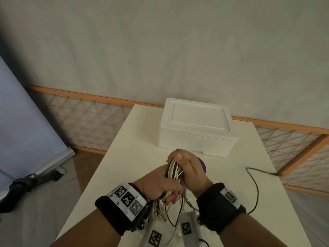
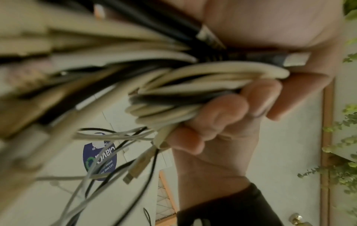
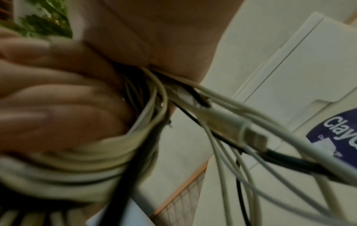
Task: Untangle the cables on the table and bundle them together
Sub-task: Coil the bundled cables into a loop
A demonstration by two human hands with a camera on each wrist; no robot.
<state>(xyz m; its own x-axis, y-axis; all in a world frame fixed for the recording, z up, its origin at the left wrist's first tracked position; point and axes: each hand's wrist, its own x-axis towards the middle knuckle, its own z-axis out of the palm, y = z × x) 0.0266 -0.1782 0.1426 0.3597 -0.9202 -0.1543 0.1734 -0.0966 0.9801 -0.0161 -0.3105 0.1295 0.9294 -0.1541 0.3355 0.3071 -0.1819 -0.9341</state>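
Cream table (image 1: 124,157) under both hands, plain grey wall behind.

Right hand (image 1: 191,168) wrapped round the upper part of the cable bundle (image 1: 175,171), thumb laid over the top, fingers (image 2: 222,116) curled tight against white and black loops. Left hand (image 1: 158,186) gripping the same bundle at about 7 o'clock from the right hand, fingers (image 3: 58,107) closed round the coil. Bundle held above the table, between the two palms, running from 12 o'clock down to 6 o'clock.

Loose ends (image 1: 169,213) hanging out below the left hand, trailing toward 6 o'clock; pale connector plugs (image 2: 139,166) dangling among them. Single dark cable (image 1: 256,186) lying on the table at 3 o'clock, well apart from the grip, looping back toward the right wrist.

Purple object (image 1: 203,164) at 2 o'clock, mostly hidden behind the right hand; blue label with white lettering (image 3: 336,137) cut off at the edge in the right wrist view, and impossible to tell for sure whether it belongs to the same object. White foam box (image 1: 195,127) at 12 o'clock, lid on. Two tagged white blocks (image 1: 154,237) at 6 o'clock, partly cut off by the frame edge. Near strands blurred in both wrist views; count of cables not readable.
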